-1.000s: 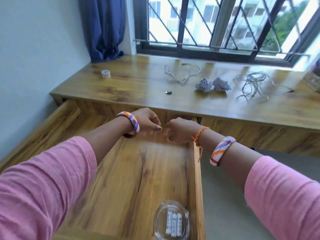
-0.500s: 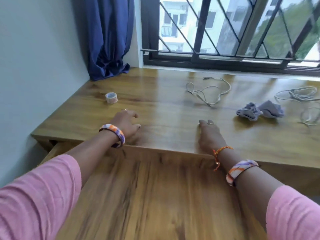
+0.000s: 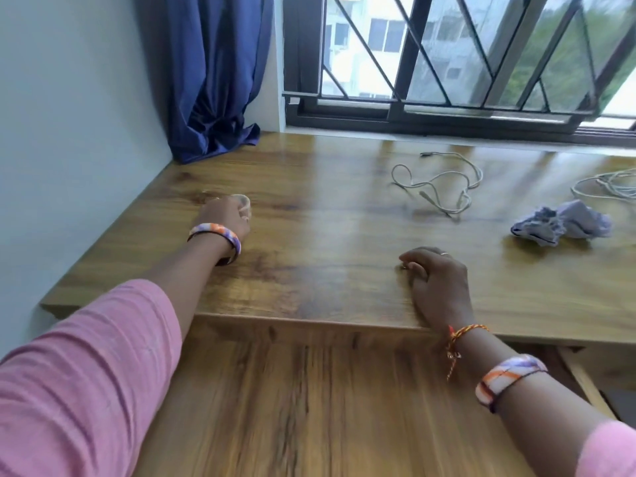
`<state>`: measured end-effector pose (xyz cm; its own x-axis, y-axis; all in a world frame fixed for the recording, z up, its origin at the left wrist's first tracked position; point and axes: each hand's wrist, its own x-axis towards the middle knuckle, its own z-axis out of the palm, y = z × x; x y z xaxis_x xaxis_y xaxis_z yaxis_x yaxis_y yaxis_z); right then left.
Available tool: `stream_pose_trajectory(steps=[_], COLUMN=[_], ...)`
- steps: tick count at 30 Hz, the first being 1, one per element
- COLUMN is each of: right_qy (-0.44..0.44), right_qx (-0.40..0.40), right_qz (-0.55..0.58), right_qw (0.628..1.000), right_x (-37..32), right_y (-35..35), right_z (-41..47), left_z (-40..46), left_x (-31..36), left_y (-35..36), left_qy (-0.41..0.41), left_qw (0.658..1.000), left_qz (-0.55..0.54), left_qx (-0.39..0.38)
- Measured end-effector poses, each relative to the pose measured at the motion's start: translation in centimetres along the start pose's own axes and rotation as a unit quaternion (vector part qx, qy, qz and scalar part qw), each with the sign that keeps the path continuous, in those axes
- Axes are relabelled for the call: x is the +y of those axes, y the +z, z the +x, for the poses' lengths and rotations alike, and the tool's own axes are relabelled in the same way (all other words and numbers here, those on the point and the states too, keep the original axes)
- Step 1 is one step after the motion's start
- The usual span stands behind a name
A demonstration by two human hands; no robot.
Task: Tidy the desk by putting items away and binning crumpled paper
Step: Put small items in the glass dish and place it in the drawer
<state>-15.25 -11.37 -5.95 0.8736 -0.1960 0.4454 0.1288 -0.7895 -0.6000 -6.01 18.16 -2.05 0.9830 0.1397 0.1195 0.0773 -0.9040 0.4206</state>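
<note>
On the left of the wooden desk (image 3: 327, 215), my left hand (image 3: 223, 218) has its fingers curled round a small clear tape roll (image 3: 244, 203). My right hand (image 3: 438, 277) rests near the desk's front edge with its fingers curled down over a small dark item (image 3: 403, 266). Only a sliver of that item shows at the fingertips. Crumpled grey paper (image 3: 561, 223) lies to the right, apart from both hands. A white cable (image 3: 444, 184) sprawls behind my right hand.
A second coiled cable (image 3: 609, 184) lies at the right edge of the desk. An open wooden drawer (image 3: 309, 407) juts out below the desk front, under my forearms. A blue curtain (image 3: 213, 80) hangs in the back left corner beside the barred window (image 3: 447, 63).
My left hand has moved forward from the desk edge and taken hold of the tape roll. My right hand has curled its fingers where the small dark item lay. The view has shifted closer.
</note>
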Motion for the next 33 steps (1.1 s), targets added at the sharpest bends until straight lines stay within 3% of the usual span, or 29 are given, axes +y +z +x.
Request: stream_pose_trajectory(steps=[3,8,10,12,15,19,23,33], right_qy=[0.066,0.176,0.193,0.206,0.222,0.188,0.127,0.080], right_qx=[0.019,-0.006,-0.042,-0.118,-0.268,-0.442,-0.515,-0.541], right_qz=[0.055,0.148,0.200,0.219,0.106,-0.173,-0.240,-0.321], right_qw=[0.996,0.973,0.960,0.946,0.932,0.860,0.813,0.773], right_x=[-0.1,-0.8,-1.0,-0.9,0.4,1.9,2.9,3.3], right_y=[-0.9,-4.3,-7.1,-10.6,-15.3,-17.6,-17.6,-18.1], right_z=[-0.1,-3.2,-5.5,-7.9,-11.6,-16.2,-19.4,-22.7], left_z=[-2.7,-12.2,-17.2,-21.8,-28.3,-34.0,-36.6,-39.7], left_x=[1.9,6.0,7.4,8.3,9.6,11.5,13.5,16.2], left_y=[-0.6,-0.4,0.5,2.1,5.8,10.3,12.8,13.2], left_qy=[0.023,0.177,0.259,0.294,0.263,0.263,0.278,0.323], left_qw=[0.998,0.959,0.927,0.907,0.896,0.888,0.888,0.874], left_qz=[-0.030,-0.199,-0.261,-0.302,-0.317,-0.218,-0.113,-0.025], left_qx=[0.053,0.099,0.075,-0.004,-0.167,-0.307,-0.348,-0.363])
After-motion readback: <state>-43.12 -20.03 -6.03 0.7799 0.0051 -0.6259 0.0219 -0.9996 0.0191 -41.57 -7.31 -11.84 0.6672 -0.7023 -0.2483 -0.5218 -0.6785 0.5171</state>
